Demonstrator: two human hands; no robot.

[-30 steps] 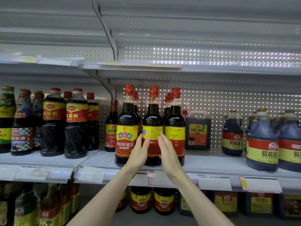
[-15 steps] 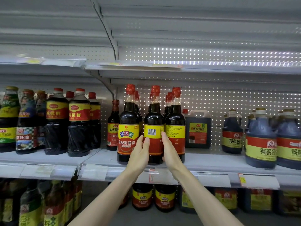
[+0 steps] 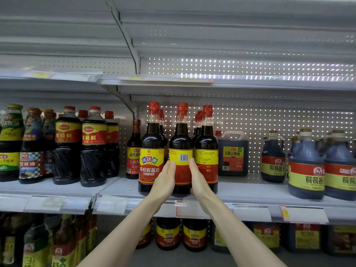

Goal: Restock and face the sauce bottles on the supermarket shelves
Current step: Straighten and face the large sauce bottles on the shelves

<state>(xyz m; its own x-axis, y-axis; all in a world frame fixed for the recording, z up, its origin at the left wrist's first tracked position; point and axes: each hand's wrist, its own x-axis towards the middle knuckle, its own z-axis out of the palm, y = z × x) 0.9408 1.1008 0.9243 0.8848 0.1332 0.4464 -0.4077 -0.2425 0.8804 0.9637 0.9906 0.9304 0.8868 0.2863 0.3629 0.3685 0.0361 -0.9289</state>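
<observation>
Fingers [image 3: 171,167] straight: left hand [image 3: 164,183], right hand [image 3: 199,182] pressed flat on either side of middle soy sauce bottle [image 3: 181,139], upright at shelf [image 3: 250,191] front, barcode [image 3: 183,157] outward, between left neighbour bottle [image 3: 152,151] and right neighbour bottle [image 3: 207,149]

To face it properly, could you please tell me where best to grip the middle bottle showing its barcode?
Take the middle bottle by its wide labelled body, from the front, left hand and right hand on opposite sides: it stands upright, with neighbours close beside it.
</observation>
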